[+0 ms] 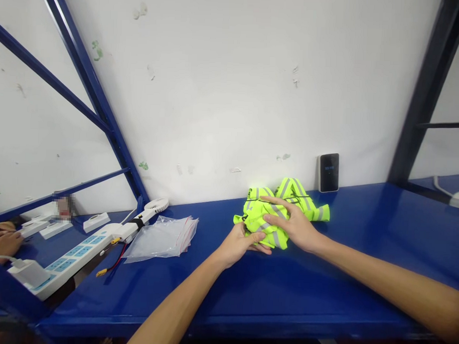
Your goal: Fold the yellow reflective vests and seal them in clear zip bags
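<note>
A bunched neon-yellow reflective vest [267, 221] with grey strips is between my two hands, just above or on the blue table. My left hand [242, 242] grips its lower left side, thumb on top and fingers underneath. From the right, my right hand [291, 224] closes over its upper side, thumb and fingers pressed into the fabric. More neon-yellow striped fabric [298, 197] lies directly behind, against the wall side of the table. Whether it joins the piece in my hands I cannot tell.
Clear zip bags [163, 237] lie left on the blue table [323, 285]. Beside them are a white fan [156, 205], a power strip [74, 257] and a red-black cable [117, 258]. A small dark-screened device [328, 172] leans at the wall. Another person's hand [4, 242] is far left.
</note>
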### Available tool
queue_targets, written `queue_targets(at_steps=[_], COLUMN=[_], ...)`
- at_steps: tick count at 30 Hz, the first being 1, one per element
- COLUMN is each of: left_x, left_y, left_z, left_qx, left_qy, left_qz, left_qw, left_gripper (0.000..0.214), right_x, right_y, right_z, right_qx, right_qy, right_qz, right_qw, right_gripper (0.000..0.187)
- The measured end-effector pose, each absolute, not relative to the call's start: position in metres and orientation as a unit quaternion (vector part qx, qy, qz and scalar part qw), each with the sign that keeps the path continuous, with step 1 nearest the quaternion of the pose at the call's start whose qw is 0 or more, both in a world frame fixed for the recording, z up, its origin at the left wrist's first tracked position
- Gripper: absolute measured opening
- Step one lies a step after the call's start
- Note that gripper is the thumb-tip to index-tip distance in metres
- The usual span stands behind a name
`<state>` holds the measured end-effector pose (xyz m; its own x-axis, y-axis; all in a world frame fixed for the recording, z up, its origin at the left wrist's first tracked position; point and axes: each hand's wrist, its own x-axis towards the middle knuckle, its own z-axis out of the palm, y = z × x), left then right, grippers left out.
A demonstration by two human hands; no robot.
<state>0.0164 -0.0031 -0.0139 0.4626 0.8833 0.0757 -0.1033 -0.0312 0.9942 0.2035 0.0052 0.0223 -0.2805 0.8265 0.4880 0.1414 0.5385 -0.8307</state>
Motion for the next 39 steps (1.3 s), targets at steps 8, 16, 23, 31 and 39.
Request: queue_targets(at_steps=[8,16,23,31,39], left_x=[0.012,0.009,0.003,0.008,0.019], left_y=[-0.007,-0.008,-0.009,-0.01,-0.01], left_z=[-0.007,-0.005,-0.006,-0.003,-0.007], left_qx=[0.539,0.464,0.573,0.685,0.651], left_qy=[0.319,0.238,0.274,0.328,0.309], left_qz=[0.396,0.435,0.366,0.409,0.49], left_qw=[0.672,0.734,0.68,0.506,0.491], left_gripper=[0.045,0.046,0.058,0.045,0.048], right_x=[0.2,0.205,0.204,0.2,0.197], right_y=[0.001,0.004,-0.007,-0.005,-0.003], right_z=[0.014,0.003,0.01,0.016,0.008], right_qx=[-0.276,-0.217,-0.285,-0.306,-0.29], right_qy=[-0.79,-0.857,-0.805,-0.737,-0.721], right_qz=[0.221,0.146,0.252,0.358,0.379], right_qw=[0.501,0.445,0.455,0.485,0.502], right_gripper=[0.034,0.061,0.051,0.052,0.054])
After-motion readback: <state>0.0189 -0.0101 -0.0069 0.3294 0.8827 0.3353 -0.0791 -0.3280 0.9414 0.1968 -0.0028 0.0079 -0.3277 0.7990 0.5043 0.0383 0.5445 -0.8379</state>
